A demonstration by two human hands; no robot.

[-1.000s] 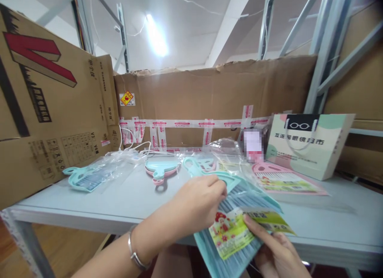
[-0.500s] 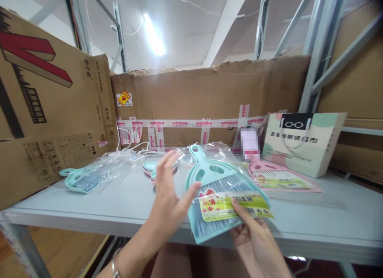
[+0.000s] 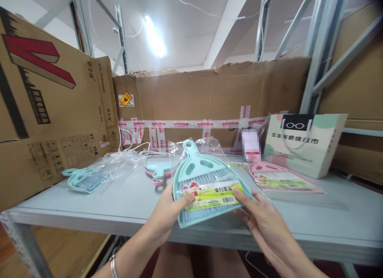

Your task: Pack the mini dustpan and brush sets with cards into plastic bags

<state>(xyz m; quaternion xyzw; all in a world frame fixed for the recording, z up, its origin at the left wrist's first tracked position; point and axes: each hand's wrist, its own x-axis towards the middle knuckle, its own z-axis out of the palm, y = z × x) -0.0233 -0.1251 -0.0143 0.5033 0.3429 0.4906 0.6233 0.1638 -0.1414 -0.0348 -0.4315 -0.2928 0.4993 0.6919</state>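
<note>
A mint-green dustpan and brush set [image 3: 206, 172] in a clear plastic bag is held up over the front of the table, handle end up and slightly tilted. Across its bristles runs a yellow-green printed label [image 3: 223, 193]. My left hand [image 3: 172, 204] grips its left edge, thumb on the label and fingers behind. At the lower right edge my right hand [image 3: 260, 210] holds it too, thumb on the label's right end, fingers partly hidden beneath. Behind my left hand lie stacked mint and pink dustpans [image 3: 158, 172].
A pink bagged dustpan set [image 3: 281, 177] lies to the right, before a paper gift bag [image 3: 302, 144]. Another mint set [image 3: 85, 180] rests at left near white cables [image 3: 131, 154]. Cardboard boxes [image 3: 185, 90] wall the grey table [image 3: 125, 208] at the back and left.
My left hand, raised and spread before, has come down and taken hold of the set's left edge. The set has moved slightly left and up.
</note>
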